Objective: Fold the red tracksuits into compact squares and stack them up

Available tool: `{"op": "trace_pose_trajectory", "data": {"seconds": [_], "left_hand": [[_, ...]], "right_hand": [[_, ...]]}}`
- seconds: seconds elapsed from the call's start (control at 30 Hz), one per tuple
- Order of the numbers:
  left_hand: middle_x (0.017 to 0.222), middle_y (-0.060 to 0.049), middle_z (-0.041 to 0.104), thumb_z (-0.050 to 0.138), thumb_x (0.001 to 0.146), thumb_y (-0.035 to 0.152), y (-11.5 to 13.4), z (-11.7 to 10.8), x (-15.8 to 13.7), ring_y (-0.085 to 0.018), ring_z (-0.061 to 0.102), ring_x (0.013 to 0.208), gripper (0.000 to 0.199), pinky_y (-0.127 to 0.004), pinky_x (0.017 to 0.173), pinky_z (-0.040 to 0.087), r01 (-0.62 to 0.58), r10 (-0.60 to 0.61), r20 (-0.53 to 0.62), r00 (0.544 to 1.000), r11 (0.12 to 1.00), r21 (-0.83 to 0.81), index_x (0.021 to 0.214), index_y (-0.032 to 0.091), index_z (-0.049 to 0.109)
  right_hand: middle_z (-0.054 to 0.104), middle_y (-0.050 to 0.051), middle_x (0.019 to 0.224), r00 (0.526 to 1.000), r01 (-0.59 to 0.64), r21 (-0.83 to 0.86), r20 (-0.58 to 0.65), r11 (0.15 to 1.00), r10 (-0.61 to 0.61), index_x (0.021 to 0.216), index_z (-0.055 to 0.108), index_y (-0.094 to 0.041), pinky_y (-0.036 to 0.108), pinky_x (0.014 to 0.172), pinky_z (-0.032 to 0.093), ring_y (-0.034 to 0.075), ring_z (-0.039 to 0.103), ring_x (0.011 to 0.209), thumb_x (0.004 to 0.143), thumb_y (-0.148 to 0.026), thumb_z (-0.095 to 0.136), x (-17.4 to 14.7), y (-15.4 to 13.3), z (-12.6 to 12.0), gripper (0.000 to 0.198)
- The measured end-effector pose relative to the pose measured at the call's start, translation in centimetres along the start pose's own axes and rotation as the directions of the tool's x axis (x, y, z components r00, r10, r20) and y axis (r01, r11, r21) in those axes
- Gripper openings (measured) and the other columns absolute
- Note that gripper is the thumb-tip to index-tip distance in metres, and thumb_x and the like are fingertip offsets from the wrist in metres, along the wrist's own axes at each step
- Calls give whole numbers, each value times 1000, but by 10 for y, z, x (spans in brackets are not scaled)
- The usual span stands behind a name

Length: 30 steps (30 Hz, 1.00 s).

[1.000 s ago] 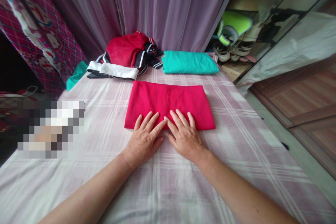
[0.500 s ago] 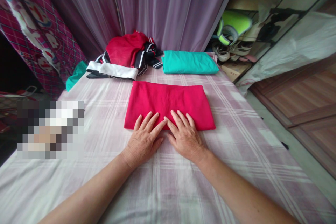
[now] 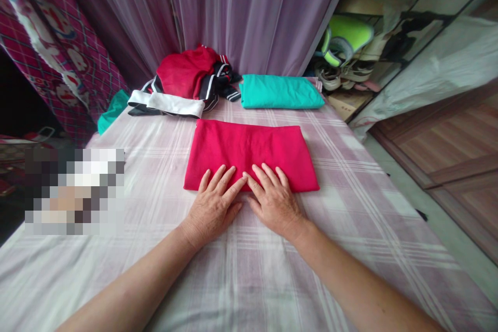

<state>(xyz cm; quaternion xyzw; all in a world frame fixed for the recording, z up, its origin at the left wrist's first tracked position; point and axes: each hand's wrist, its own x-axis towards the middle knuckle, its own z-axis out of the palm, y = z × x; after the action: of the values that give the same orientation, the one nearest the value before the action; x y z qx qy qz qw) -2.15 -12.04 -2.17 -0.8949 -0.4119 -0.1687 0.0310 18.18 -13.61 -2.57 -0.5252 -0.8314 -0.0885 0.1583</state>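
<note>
A folded crimson cloth [image 3: 249, 148], roughly rectangular, lies flat in front of me; whether it is a garment I cannot tell. My left hand [image 3: 216, 206] rests on its near edge with the fingers spread over the fabric. Beside it, my right hand [image 3: 274, 199] lies the same way, palm down and fingers apart. The two index fingertips nearly meet at the middle of the near edge, and both thumbs lie below it. Neither hand grips anything.
Beyond the crimson cloth are a folded turquoise cloth [image 3: 282, 92] and a heap of red, black and white clothing [image 3: 184, 75]. All lie on a plaid sheet [image 3: 155, 166]. A purple curtain [image 3: 241, 10] hangs behind. Shoes [image 3: 330, 75] sit at right; a blurred patch covers the left.
</note>
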Motion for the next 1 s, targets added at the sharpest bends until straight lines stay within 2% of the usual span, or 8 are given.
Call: {"op": "trace_pose_trajectory", "data": {"seconds": [0.63,0.83,1.0], "left_hand": [[154,-14,46,54,95,34,-1,1,-1,-35,36,145,58,-60,117,28,0,0,5,1000,1000,-30,151,24,42],[156,-14,43,52,95,34,-9,3,-3,-31,32,148,63,-55,118,30,-12,8,-28,1000,988,-153,154,19,35],[148,-13,53,46,99,41,-18,-2,0,-29,39,144,54,-51,116,37,-28,-7,-100,995,937,-349,149,22,43]], "right_hand": [[51,14,149,999,8,35,-39,999,-7,142,53,-18,55,115,27,32,40,139,93,-31,56,-1,2,1,51],[49,14,151,1000,9,65,-18,998,-8,144,51,-19,53,116,26,31,37,141,92,-31,57,-1,5,0,54],[48,13,152,1000,19,60,-8,998,-19,145,50,-19,53,116,26,31,38,141,92,-31,56,-2,7,0,55]]}}
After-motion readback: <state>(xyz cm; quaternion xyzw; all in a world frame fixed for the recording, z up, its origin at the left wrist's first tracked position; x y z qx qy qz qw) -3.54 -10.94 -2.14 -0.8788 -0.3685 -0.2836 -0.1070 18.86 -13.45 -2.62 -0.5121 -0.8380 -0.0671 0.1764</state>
